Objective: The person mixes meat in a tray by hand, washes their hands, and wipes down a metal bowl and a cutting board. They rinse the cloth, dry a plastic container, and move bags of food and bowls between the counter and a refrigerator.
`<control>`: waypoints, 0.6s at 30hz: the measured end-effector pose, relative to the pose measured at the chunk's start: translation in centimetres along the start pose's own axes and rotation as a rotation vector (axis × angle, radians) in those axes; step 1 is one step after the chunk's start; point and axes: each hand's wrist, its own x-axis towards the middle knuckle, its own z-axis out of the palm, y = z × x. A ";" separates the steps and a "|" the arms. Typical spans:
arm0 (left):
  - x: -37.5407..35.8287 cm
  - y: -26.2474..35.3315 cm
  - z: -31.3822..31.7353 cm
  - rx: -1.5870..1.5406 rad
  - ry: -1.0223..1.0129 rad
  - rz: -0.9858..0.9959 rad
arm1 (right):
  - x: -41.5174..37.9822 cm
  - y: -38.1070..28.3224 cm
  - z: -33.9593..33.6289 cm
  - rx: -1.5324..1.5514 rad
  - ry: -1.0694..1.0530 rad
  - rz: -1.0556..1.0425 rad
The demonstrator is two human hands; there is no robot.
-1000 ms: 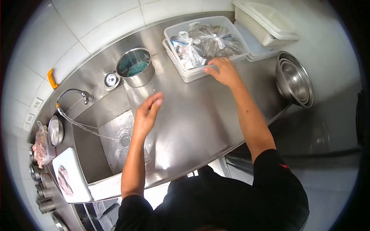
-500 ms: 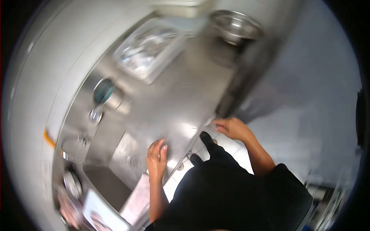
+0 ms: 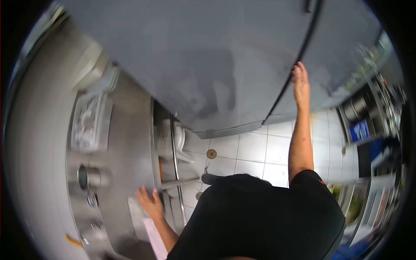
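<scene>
Your black shirt (image 3: 255, 216) is filling the space at six o'clock. Your left hand (image 3: 149, 203) is hovering around seven o'clock by the edge of the steel counter (image 3: 128, 130), palm down, its fingers spreading apart and holding nothing; a pink strip (image 3: 156, 239) is lying just beside your forearm. Your right arm is stretching out nearly straight, and your right hand (image 3: 302, 89) is pointing away from you at two o'clock, its fingers extending close together beside the dark seam (image 3: 282, 89) of the grey doors (image 3: 242, 39). Whether your fingertips are gripping that edge, I cannot tell.

The doors are standing closed from eleven to two o'clock, their smooth surface showing a dull sheen and darker, blurry reflections (one looks rather like a figure), with a slatted strip running along the bottom. White floor tiles (image 3: 251, 147) are showing below them. Out at nine o'clock, a plastic tub (image 3: 91, 121) is sitting on the counter, and a metal pot (image 3: 89, 177) is standing at eight. A metal rack (image 3: 375, 106) is standing at three.
</scene>
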 end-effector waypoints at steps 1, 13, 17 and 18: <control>-0.6 0.3 -0.2 0.059 0.005 -0.058 | 2.0 -0.4 1.4 0.040 -0.040 -0.006; -14.2 -0.1 -3.7 0.423 -0.067 -0.470 | 9.1 0.3 4.6 0.510 -0.049 0.155; -14.0 -0.1 -4.5 0.411 -0.090 -0.488 | 6.2 -1.3 3.6 0.635 -0.098 0.193; -14.1 -0.2 -4.5 0.396 -0.067 -0.486 | 4.1 -1.4 1.8 0.677 -0.094 0.199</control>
